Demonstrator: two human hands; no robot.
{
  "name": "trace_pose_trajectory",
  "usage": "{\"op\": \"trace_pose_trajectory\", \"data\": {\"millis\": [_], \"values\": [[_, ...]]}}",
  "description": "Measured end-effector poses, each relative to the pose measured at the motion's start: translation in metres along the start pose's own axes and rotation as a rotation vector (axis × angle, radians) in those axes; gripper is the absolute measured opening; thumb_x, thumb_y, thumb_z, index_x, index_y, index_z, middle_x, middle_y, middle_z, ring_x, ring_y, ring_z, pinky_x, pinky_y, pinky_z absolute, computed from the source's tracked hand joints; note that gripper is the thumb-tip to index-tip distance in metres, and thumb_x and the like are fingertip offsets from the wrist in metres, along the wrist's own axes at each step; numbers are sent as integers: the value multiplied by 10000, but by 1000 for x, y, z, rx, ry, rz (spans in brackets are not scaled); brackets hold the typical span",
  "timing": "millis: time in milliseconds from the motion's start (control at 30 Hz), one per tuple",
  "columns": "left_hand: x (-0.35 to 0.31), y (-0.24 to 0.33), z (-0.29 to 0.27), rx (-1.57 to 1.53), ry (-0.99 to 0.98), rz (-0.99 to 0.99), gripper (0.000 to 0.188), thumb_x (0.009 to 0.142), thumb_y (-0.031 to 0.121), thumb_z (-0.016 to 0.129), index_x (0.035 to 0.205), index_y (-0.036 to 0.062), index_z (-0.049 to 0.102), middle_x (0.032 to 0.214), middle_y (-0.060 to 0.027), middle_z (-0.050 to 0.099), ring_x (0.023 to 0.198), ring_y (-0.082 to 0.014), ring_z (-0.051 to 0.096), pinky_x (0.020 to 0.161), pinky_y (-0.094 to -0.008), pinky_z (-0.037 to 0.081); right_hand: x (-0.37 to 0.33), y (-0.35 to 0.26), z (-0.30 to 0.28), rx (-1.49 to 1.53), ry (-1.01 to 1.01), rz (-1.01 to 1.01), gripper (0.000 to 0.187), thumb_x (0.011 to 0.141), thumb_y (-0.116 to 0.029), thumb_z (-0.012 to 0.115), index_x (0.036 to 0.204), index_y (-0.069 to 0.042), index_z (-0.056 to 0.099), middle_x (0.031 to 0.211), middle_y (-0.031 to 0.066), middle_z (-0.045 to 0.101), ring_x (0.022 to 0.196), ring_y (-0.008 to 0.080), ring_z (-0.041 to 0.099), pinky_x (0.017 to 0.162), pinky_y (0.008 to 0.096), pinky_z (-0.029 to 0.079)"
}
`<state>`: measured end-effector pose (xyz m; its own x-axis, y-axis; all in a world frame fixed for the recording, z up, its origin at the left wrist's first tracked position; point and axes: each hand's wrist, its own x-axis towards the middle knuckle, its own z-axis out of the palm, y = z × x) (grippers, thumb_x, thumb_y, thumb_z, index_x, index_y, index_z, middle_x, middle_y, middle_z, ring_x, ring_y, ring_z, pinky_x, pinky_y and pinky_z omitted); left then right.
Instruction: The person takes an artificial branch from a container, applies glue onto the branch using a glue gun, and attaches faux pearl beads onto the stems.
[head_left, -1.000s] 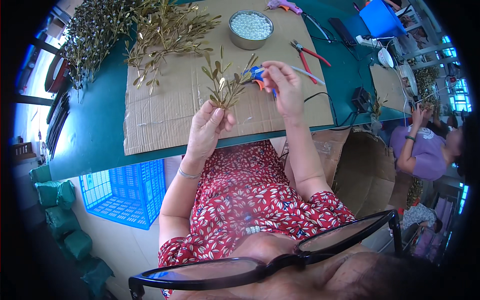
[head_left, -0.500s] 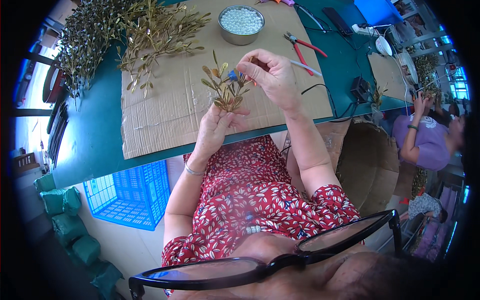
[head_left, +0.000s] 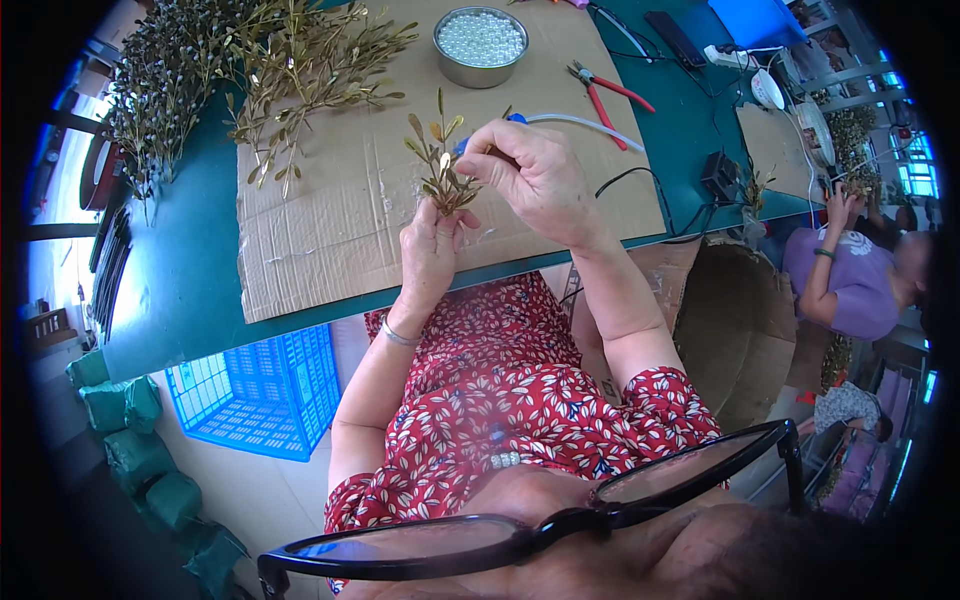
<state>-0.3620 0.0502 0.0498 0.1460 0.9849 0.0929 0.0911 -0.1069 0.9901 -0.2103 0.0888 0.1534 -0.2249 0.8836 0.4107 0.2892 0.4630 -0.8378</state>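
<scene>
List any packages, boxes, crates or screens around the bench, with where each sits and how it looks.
Blue crate: under the bench's left side, rectangular, lattice-walled plastic.
Green bundles: floor at far left, wrapped, blocky, stacked in a row.
Cardboard box: right of the person's lap, brown, open.
Flat dark device: far bench top, slim and black; whether it is a screen is unclear.

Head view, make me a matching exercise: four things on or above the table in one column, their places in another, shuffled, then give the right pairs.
Things:
1. Gold leaf sprig
2. Metal bowl of white beads
3. Red-handled pliers
4. Blue plastic crate

Places:
A. On the floor under the table edge
B. On the cardboard, at its far edge
C. Held up in the left hand
D. At the cardboard's right edge, beside a white tube

Pairs: 1-C, 2-B, 3-D, 4-A
</scene>
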Motion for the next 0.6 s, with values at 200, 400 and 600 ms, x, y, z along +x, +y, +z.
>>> {"op": "trace_pose_trajectory", "data": {"millis": [200, 400, 600], "values": [[-4, -14, -9, -482, -101, -109, 263, 971, 172, 436, 1120, -24, 530, 768, -54, 575, 557, -46, 356, 548, -181, 318, 0, -11, 2, 217, 41, 17, 166, 836, -78, 652, 967, 0, 587, 721, 54, 603, 631, 98, 587, 562, 219, 462], [-2, -17, -20, -856, -181, -229, 325, 957, 195, 463, 1167, -45, 525, 759, -40, 549, 582, -54, 328, 585, -185, 308, 6, -5, -11, 220, 101, 38, 226, 829, -90, 664, 1029, -13, 592, 772, 36, 566, 689, 70, 564, 598, 191, 444], [1, -19, -19, -851, -170, -252, 333, 955, 187, 456, 1160, -65, 529, 748, -44, 539, 573, -60, 330, 562, -196, 294, 24, 1, 7, -48, 85, -208, 220, 789, -172, 695, 963, -50, 638, 807, 49, 574, 760, 171, 538, 679, 304, 426]]}}
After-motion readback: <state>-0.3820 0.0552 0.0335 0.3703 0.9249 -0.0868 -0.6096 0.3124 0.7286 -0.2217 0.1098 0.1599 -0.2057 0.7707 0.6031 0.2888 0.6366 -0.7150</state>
